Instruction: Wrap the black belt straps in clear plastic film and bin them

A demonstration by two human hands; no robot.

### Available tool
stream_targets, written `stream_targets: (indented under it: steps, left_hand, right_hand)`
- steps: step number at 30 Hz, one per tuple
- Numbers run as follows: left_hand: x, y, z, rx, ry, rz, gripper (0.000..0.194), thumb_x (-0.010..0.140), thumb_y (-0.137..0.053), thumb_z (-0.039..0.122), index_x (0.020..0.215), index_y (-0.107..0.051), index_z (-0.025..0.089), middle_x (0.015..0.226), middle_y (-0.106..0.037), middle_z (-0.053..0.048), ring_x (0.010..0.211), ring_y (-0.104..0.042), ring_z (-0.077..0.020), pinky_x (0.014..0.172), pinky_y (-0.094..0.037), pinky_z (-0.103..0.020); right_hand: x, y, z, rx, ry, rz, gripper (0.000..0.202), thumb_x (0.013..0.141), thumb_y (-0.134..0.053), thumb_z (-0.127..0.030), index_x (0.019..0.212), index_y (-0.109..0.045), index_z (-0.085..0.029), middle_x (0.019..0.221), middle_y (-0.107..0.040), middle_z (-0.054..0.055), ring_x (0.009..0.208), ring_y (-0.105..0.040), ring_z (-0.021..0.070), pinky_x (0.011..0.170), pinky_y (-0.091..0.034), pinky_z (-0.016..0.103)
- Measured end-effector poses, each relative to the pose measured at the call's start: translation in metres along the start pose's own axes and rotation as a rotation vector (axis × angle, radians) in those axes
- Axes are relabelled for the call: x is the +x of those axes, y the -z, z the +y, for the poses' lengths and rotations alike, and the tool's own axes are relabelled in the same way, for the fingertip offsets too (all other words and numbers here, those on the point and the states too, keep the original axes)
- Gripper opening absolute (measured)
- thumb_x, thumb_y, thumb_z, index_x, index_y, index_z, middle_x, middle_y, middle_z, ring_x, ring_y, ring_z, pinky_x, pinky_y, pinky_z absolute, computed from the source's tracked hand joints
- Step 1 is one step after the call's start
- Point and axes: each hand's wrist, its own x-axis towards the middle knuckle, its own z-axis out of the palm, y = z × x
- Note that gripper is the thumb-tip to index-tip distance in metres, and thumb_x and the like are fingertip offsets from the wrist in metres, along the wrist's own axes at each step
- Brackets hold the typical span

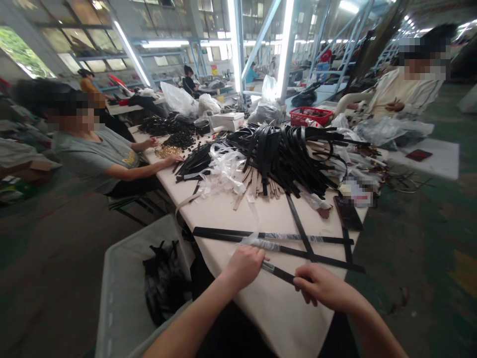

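Observation:
Between my two hands runs a black strap, held slantwise above the near end of the table. My left hand is closed at its far end, beside a bit of clear plastic film. Fingers of my right hand pinch the nearer end. Just beyond lie more black straps, partly wrapped in clear film and crossed by another black strap. A big heap of black straps covers the middle of the table, with white film strips on its left.
At my left stands a white bin with black straps inside. A dark flat tablet-like thing lies at the table's right edge. Small black and gold pieces are piled near a seated person. Further back is a red basket.

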Motion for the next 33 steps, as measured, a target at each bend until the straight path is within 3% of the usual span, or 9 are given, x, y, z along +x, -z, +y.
stream_targets:
  steps: [4,10,14,17,20,27,33]
  left_hand:
    - [-0.007,-0.007,0.01,-0.02,-0.054,-0.016,0.019,0.095,-0.05,0.024,0.08,-0.058,0.017,0.072,-0.063,-0.007,0.065,-0.058,-0.0205,0.065,-0.038,-0.03]
    - [-0.018,0.001,0.005,-0.092,0.108,0.104,0.026,0.098,-0.044,0.025,0.078,-0.058,0.018,0.071,-0.062,-0.008,0.068,-0.059,-0.0207,0.068,-0.038,-0.031]
    - [-0.025,0.0,0.01,-0.062,0.071,0.033,0.022,0.097,-0.048,0.028,0.08,-0.058,0.018,0.073,-0.063,-0.008,0.069,-0.06,-0.0214,0.068,-0.039,-0.031]
    - [-0.033,0.001,0.009,-0.031,0.102,0.02,0.026,0.099,-0.042,0.027,0.08,-0.058,0.019,0.075,-0.065,-0.009,0.071,-0.061,-0.0214,0.069,-0.039,-0.031]
    - [-0.039,0.001,0.005,-0.015,0.152,0.045,0.03,0.101,-0.039,0.027,0.079,-0.058,0.019,0.075,-0.065,-0.009,0.071,-0.061,-0.0215,0.068,-0.038,-0.031]
    - [-0.041,-0.004,0.01,-0.05,0.12,0.07,0.024,0.1,-0.042,0.028,0.084,-0.057,0.019,0.074,-0.065,-0.008,0.068,-0.061,-0.0213,0.066,-0.038,-0.031]
    - [-0.026,-0.022,0.029,-0.065,0.086,0.035,0.015,0.098,-0.044,0.026,0.093,-0.056,0.02,0.077,-0.064,-0.007,0.068,-0.062,-0.02,0.061,-0.04,-0.028]
  right_hand:
    - [0.001,-0.001,-0.006,-0.05,0.053,0.025,0.036,0.093,-0.048,-0.041,0.073,-0.066,-0.018,0.058,-0.067,0.003,0.044,-0.055,0.0135,0.045,-0.037,0.023]
    - [-0.004,0.006,-0.012,-0.256,0.114,0.119,0.03,0.09,-0.055,-0.034,0.067,-0.067,-0.02,0.061,-0.068,0.003,0.058,-0.06,0.0165,0.057,-0.038,0.025]
    - [0.001,-0.006,-0.019,-0.19,0.129,0.008,0.03,0.093,-0.047,-0.03,0.074,-0.067,-0.019,0.059,-0.068,0.002,0.054,-0.06,0.0158,0.055,-0.038,0.024]
    - [-0.001,-0.008,-0.018,-0.251,0.147,0.054,0.024,0.09,-0.054,-0.033,0.074,-0.067,-0.02,0.067,-0.071,0.004,0.061,-0.063,0.0172,0.057,-0.039,0.025]
    - [-0.002,-0.007,-0.015,-0.311,0.136,0.103,0.027,0.088,-0.055,-0.027,0.064,-0.064,-0.02,0.061,-0.069,0.004,0.058,-0.061,0.0164,0.057,-0.038,0.025]
    - [0.004,-0.011,-0.015,-0.133,0.06,-0.076,0.029,0.094,-0.046,-0.033,0.073,-0.062,-0.019,0.061,-0.069,0.002,0.044,-0.059,0.0125,0.046,-0.039,0.021]
    - [0.001,-0.01,0.002,-0.065,0.026,-0.024,0.031,0.095,-0.043,-0.038,0.078,-0.061,-0.018,0.056,-0.064,0.0,0.037,-0.053,0.0107,0.038,-0.035,0.02]
